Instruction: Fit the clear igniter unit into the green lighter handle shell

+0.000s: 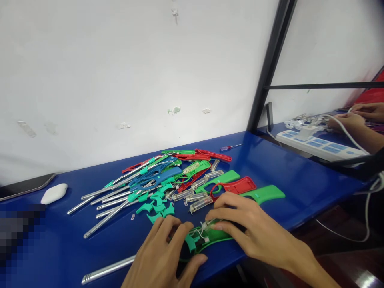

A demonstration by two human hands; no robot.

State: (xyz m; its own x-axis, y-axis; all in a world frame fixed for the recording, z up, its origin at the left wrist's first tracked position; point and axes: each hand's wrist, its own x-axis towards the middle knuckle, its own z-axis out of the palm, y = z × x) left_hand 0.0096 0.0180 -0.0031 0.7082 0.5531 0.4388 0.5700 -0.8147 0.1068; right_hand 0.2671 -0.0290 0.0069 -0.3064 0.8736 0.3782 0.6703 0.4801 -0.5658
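A long-nosed lighter lies near the table's front edge, its green half-shell handle (220, 236) facing up and its metal tube (109, 270) reaching left. My left hand (162, 254) is closed around the lighter's middle, where a teal trigger (190, 243) and thin white wires show. In my right hand (249, 224), thumb and fingers pinch a clear fuel tank (209, 225) over the handle; the fingers hide part of it. Beyond my hands lie several loose clear tanks (201, 205), teal triggers (159, 204) and a red handle shell (240, 186).
Metal tubes (105, 220) and coloured shells are heaped behind. A screwdriver (231, 147) lies at the back. On the left are a white case (54, 193) and a phone (27, 187). Past a black frame post (267, 68), another person's hands work near a power strip (321, 145).
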